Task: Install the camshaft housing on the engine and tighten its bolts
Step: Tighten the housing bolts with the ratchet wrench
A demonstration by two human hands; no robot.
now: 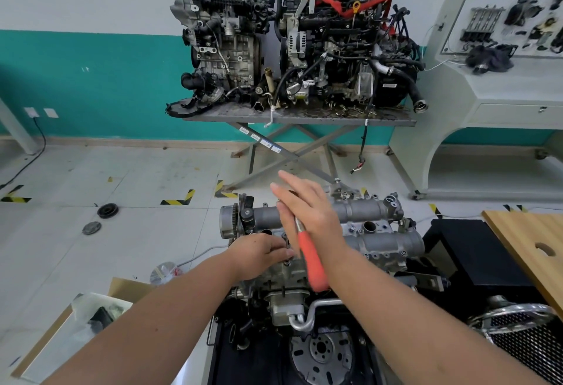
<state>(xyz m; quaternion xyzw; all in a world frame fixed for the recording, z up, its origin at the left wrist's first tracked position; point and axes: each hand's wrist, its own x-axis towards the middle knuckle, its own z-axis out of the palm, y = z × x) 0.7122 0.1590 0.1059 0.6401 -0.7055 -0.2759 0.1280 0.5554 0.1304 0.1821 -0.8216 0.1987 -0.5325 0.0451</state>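
2 hands (304,211), 1 red-handled wrench (312,259), 2 engines on the stand (219,37), perhaps 2 floor discs (107,210).

The ratchet wrench's rubber handle (313,262) is bright orange-red against the dull silver-grey cast-metal camshaft housing (380,226). Yellow-and-black striped corner markers (179,198) dot the pale grey tiled floor (91,171), below a wall's teal lower band (91,80).

The camshaft housing (359,220), a grey cast-aluminium part with two parallel tubular bores, lies horizontally atop the engine (283,287). A bolt (287,260) stands upright at its near edge.
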